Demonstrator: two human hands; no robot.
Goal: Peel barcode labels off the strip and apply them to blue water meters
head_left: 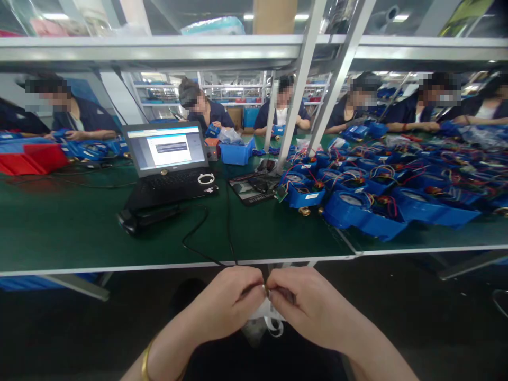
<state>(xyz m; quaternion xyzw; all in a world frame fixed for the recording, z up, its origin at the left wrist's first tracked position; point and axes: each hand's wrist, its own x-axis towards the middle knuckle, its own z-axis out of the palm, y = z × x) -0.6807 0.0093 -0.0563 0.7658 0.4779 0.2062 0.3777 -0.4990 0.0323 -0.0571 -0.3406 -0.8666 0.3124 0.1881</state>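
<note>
In front of the bench edge, low in the head view, my left hand and my right hand meet fingertip to fingertip. Both are closed in a pinch. A white paper-like strip shows below the fingertips, with a curled loop hanging under it. The fingers cover most of what they pinch, so its exact kind is unclear. A gold bangle circles my left wrist.
On the green bench are a laptop, a black handheld scanner with its cable, a mouse on a mat, a blue bin and several blue meters with wires. Co-workers sit opposite; metal posts rise from the bench.
</note>
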